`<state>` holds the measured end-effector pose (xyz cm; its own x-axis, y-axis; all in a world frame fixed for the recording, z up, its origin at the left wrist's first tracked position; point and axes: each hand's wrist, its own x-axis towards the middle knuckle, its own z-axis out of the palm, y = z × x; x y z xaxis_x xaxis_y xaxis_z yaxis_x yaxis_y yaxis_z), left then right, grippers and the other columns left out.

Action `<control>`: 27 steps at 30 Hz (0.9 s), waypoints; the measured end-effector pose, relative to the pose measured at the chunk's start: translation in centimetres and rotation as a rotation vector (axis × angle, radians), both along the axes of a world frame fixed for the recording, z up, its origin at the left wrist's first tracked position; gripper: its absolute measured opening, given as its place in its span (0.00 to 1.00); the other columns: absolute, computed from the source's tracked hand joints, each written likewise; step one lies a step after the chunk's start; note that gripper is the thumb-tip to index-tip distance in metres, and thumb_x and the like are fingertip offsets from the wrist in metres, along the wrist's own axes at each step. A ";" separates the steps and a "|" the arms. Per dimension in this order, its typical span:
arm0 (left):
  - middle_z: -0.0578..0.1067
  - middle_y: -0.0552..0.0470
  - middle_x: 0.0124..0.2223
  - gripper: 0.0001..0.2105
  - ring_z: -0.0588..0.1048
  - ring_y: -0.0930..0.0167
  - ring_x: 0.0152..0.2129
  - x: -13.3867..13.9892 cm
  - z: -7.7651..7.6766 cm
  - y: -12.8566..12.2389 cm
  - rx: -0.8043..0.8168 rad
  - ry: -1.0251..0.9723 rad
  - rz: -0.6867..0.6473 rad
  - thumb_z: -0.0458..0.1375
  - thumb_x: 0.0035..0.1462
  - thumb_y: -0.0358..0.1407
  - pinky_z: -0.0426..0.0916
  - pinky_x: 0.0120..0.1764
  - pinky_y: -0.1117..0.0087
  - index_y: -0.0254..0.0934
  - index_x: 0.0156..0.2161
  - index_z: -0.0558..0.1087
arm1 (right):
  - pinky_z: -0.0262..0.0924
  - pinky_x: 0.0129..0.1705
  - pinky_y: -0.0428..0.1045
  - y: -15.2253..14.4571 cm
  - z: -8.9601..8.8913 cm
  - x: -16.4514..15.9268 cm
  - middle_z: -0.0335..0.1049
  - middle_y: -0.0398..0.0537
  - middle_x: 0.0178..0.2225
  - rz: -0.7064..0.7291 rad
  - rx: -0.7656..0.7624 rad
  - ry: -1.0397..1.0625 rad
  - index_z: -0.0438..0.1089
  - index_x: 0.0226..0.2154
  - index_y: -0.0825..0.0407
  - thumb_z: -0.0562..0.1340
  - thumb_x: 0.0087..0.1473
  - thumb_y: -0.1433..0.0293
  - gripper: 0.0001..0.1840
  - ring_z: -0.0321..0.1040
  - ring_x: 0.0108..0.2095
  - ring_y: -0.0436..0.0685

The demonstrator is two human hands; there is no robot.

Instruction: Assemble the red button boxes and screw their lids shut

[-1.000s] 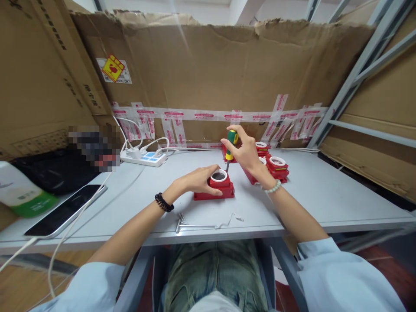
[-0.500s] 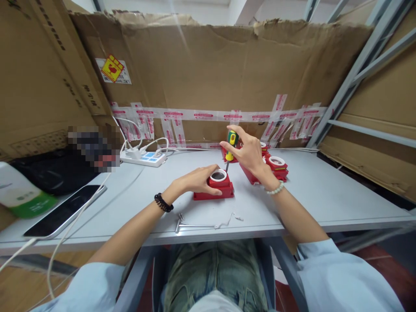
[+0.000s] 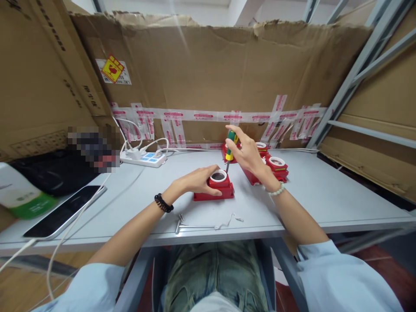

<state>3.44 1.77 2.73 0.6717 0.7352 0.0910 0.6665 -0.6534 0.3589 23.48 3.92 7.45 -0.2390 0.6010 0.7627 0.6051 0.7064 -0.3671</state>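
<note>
A red box-shaped part (image 3: 212,195) with a white ring (image 3: 218,175) around a dark round opening rests on the table near its front. My left hand (image 3: 203,181) grips this red part from the left, thumb in front and fingers behind. In my right hand (image 3: 247,151) is a green and yellow screwdriver (image 3: 230,149), held nearly upright by the handle. Its shaft points down at the right rear of the red part, beside the white ring; the exact contact of the tip is too small to make out.
More red parts with white rings (image 3: 277,161) stand behind and beside my right hand. A T-shaped metal tool (image 3: 195,225) lies near the table's front edge. To the left are a white power strip (image 3: 146,158), a phone (image 3: 65,212) and cables. Cardboard (image 3: 208,73) walls the back.
The screwdriver's handle has turned within my right hand, and the right thumb now lies against it. My left hand and the red part stay put.
</note>
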 end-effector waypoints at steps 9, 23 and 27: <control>0.73 0.43 0.48 0.30 0.73 0.59 0.39 0.0 0.0 0.0 -0.001 0.004 -0.004 0.61 0.48 0.56 0.65 0.40 0.63 0.38 0.49 0.63 | 0.64 0.36 0.50 0.0 -0.1 -0.7 0.72 0.44 0.34 0.037 0.023 0.077 0.67 0.46 0.49 0.62 0.54 0.61 0.17 0.67 0.30 0.54; 0.73 0.43 0.48 0.30 0.73 0.59 0.40 0.0 0.0 0.1 -0.017 0.011 0.006 0.61 0.48 0.56 0.65 0.41 0.63 0.37 0.49 0.63 | 0.63 0.34 0.50 -0.1 -0.2 -0.6 0.68 0.42 0.31 0.058 0.037 0.095 0.66 0.44 0.50 0.62 0.53 0.62 0.16 0.64 0.27 0.52; 0.73 0.43 0.49 0.30 0.73 0.58 0.41 0.0 0.0 0.1 -0.012 0.008 0.002 0.61 0.47 0.55 0.65 0.41 0.63 0.37 0.49 0.63 | 0.63 0.40 0.52 0.0 -0.8 -1.4 0.69 0.46 0.36 -0.052 0.115 0.049 0.64 0.47 0.49 0.59 0.57 0.60 0.16 0.66 0.33 0.55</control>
